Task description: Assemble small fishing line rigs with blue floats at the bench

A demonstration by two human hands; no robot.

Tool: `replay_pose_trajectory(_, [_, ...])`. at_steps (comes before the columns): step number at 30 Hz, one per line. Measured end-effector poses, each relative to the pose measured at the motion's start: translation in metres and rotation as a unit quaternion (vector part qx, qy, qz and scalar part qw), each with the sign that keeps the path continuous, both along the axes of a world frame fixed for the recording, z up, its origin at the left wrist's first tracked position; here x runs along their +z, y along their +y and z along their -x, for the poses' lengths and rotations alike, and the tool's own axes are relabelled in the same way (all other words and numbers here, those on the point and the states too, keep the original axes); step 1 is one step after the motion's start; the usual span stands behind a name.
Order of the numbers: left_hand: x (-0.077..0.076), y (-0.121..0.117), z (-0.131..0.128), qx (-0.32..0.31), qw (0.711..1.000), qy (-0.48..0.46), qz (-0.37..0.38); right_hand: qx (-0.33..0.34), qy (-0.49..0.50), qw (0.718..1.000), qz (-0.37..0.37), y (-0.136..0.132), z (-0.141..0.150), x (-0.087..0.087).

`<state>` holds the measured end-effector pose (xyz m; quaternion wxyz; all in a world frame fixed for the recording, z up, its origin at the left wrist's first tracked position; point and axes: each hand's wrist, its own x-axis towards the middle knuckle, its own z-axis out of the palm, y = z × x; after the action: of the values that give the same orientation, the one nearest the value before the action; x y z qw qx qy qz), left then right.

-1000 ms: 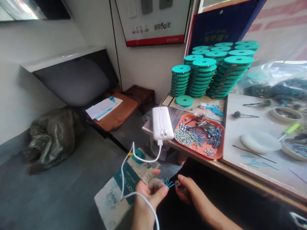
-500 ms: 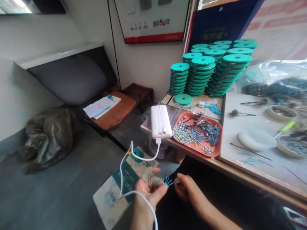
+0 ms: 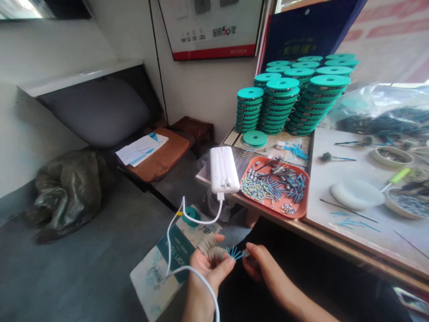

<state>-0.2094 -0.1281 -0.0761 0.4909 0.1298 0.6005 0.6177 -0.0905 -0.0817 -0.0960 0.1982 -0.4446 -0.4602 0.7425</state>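
My left hand (image 3: pixel 208 267) is closed in a pinch on several thin blue sticks (image 3: pixel 233 252), which fan out past the thumb and fingertips. Tan wrapping covers some fingers of that hand. Close by on the right, my right hand (image 3: pixel 259 263) has its thumb and fingers pressed together. A small greyish bit shows at its fingertips, right by the ends of the blue sticks; what it is cannot be made out. A white cable (image 3: pixel 202 278) runs across my left wrist from a white power bank (image 3: pixel 224 169).
An orange tray (image 3: pixel 304 203) of small metal and blue-grey pieces sits at the table edge. Behind it rise stacks of green spools (image 3: pixel 279 105). Rightward lie a round white object (image 3: pixel 357 195) and bowls (image 3: pixel 392 157). A tissue carton (image 3: pixel 157 277) stands below my left hand.
My right hand has edged left, bringing its fingertips up to the ends of the blue sticks. My left hand stays almost still and keeps its pinch.
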Motion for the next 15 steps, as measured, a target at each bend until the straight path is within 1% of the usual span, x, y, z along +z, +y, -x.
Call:
replay_pose_trajectory(11, [0.0009, -0.0001, -0.0009, 0.001, 1.000, -0.001, 0.001, 0.000, 0.004, 1.000, 0.012, -0.0003, 0.0007, 0.0018])
replay_pose_trajectory(15, [0.0020, 0.0000, -0.0009, -0.001, 1.000, -0.003, 0.001, -0.009, 0.003, 1.000, 0.015, 0.0007, 0.0000, 0.0036])
